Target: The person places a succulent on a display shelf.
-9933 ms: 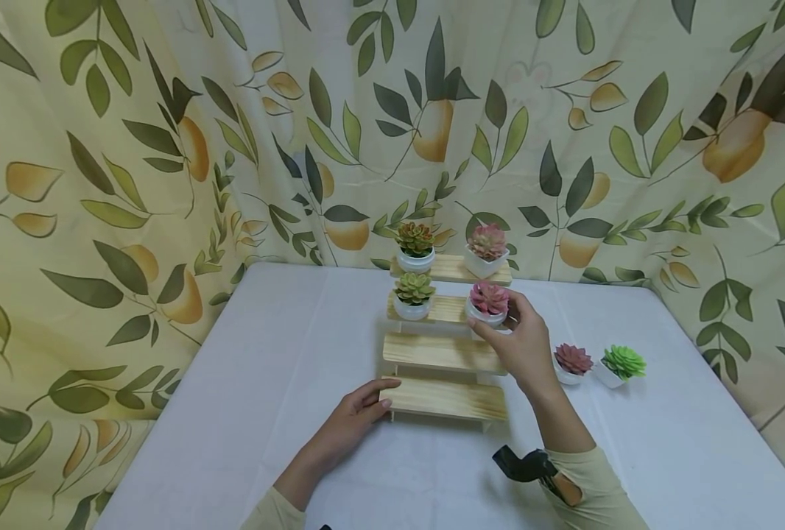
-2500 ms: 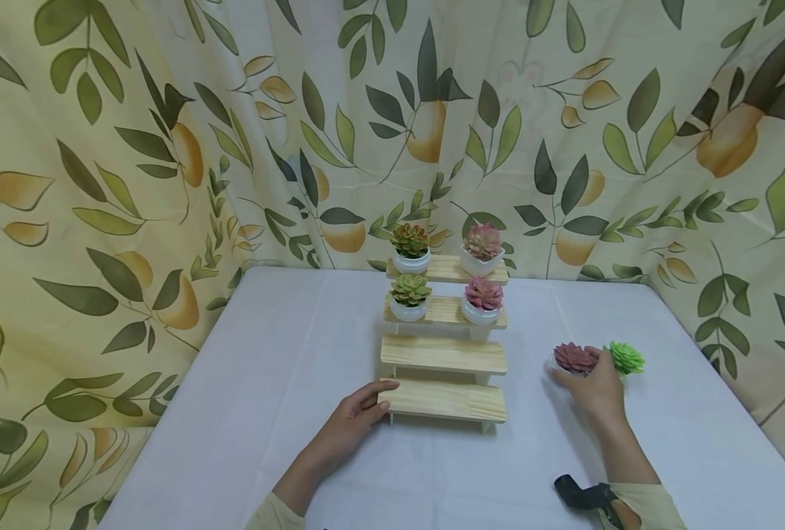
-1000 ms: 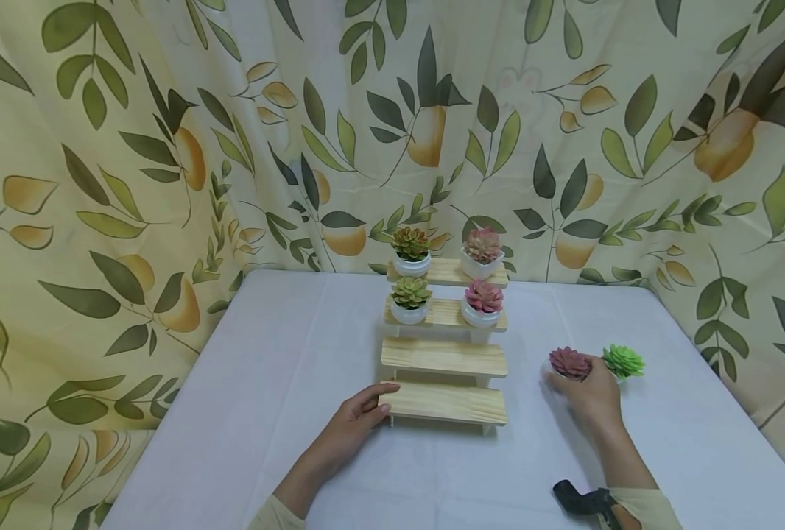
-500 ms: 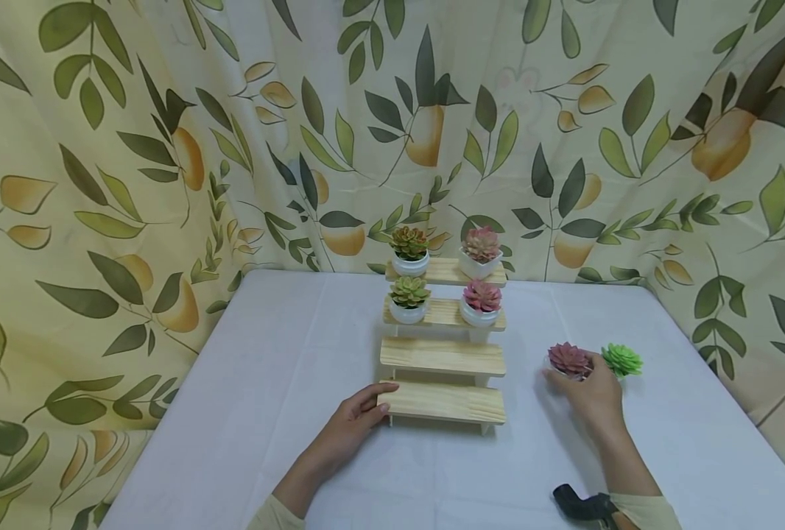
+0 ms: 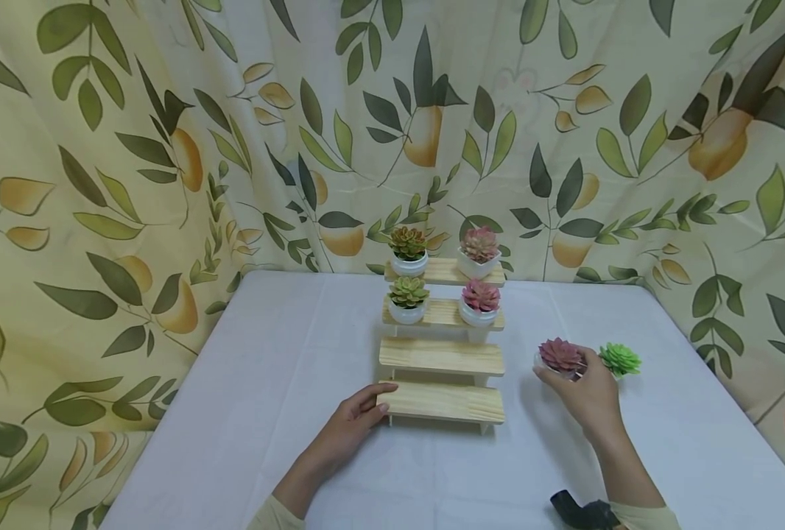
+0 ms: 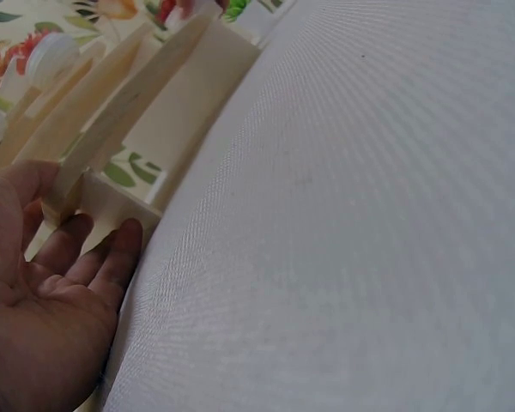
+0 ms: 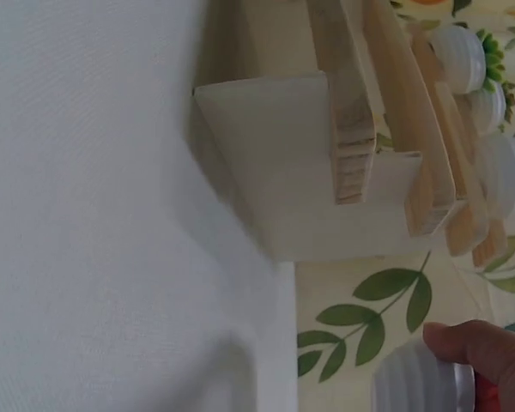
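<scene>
My right hand point(image 5: 593, 397) holds a small potted succulent point(image 5: 560, 355) with dusky red leaves, thumb and fingers about its white pot. In the right wrist view that ribbed white pot point(image 7: 419, 382) hangs above the table, the thumb at its rim. A four-step wooden stand point(image 5: 442, 401) stands at the middle of the table. My left hand point(image 5: 349, 425) grips the left end of its lowest step. The left wrist view shows the fingers point(image 6: 124, 249) curled at the step's end and a white support. Beside my right hand sits a bright green succulent point(image 5: 621, 359), its pot mostly hidden.
On the stand's top step are a reddish-green succulent point(image 5: 408, 243) and a pale pink one point(image 5: 480, 244). The second step bears a light green succulent point(image 5: 409, 293) and a pink one point(image 5: 481, 296). A leaf-printed curtain point(image 5: 266, 184) surrounds the white-covered table point(image 5: 266, 353).
Earlier, my right hand set the pink succulent on the second step, then went to the dusky red one. It has now lifted that pot slightly leftward. My left hand stays on the stand.
</scene>
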{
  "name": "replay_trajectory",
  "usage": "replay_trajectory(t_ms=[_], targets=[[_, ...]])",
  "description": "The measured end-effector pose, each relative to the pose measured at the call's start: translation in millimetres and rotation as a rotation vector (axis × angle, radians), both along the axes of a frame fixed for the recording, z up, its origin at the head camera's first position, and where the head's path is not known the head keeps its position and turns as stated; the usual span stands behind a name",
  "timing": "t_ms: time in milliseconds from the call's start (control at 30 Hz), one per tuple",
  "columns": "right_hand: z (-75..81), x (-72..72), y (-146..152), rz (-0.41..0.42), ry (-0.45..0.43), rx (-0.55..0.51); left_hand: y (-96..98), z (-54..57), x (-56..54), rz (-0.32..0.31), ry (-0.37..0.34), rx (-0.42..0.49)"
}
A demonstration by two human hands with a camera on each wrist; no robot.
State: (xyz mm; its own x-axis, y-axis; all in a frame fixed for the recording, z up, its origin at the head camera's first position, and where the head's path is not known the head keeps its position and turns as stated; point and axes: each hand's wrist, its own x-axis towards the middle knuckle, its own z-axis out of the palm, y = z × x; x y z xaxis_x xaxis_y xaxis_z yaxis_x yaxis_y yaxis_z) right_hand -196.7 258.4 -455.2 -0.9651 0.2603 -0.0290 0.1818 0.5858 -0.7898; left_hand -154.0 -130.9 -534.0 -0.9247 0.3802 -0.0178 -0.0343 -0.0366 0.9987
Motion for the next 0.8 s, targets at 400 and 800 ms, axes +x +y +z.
replay_trajectory(t_ms=[400, 800], targets=[[17.2, 11.2, -15.3, 0.039, 0.077, 0.033, 1.2, -1.3, -0.9, 0.000, 0.001, 0.023], [25.0, 19.7, -28.8, 0.082, 0.150, 0.007, 0.9, 1.9, 0.4, -0.001, -0.014, 0.021]])
